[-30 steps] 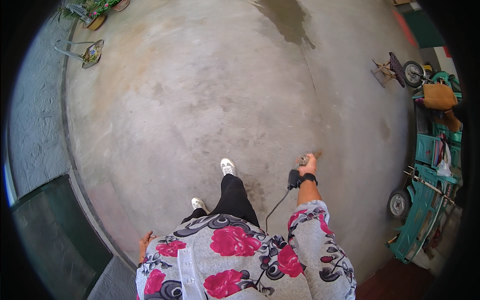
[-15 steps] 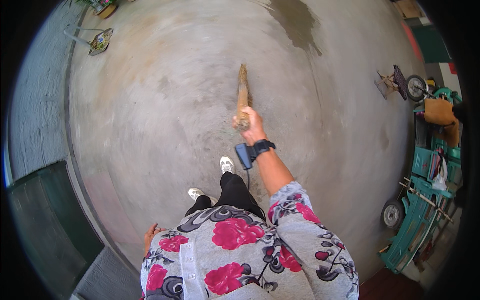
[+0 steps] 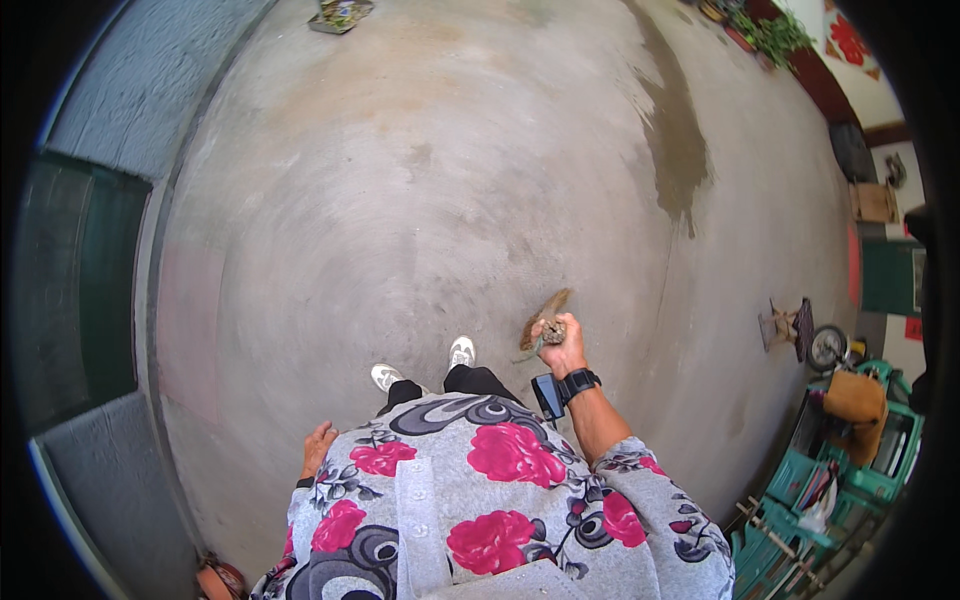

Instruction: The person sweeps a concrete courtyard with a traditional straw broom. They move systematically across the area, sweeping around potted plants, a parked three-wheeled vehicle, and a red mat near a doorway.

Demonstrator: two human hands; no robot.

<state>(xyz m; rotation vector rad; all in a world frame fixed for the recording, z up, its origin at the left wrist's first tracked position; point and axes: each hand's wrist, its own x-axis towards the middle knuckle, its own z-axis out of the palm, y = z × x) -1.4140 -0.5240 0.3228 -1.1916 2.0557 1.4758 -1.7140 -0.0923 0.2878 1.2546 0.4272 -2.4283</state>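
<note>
My right hand (image 3: 563, 343) grips the butt of a short straw broom (image 3: 545, 308). Its handle end points up at me, and the brown bristles show beyond my fingers, low over the concrete floor (image 3: 420, 230). A dark band with a small box is strapped to my right wrist. My left hand (image 3: 318, 446) hangs by my left side, its fingers loosely apart and nothing visible in them; part of it is hard to make out. Far ahead on the left, a dustpan (image 3: 341, 15) with bits of debris in it lies by the wall.
A dark wet patch (image 3: 680, 150) runs along the floor ahead right. To the right are a folding stool (image 3: 785, 325) and a green three-wheeled cart (image 3: 795, 500) with a wheel in front. Potted plants (image 3: 770, 38) line the far right. A blue-grey wall (image 3: 160, 90) bounds the left.
My right hand has drawn the broom back from ahead toward my right side. The view has turned left, so the dustpan, stool and cart sit elsewhere in it. My feet have come closer to level.
</note>
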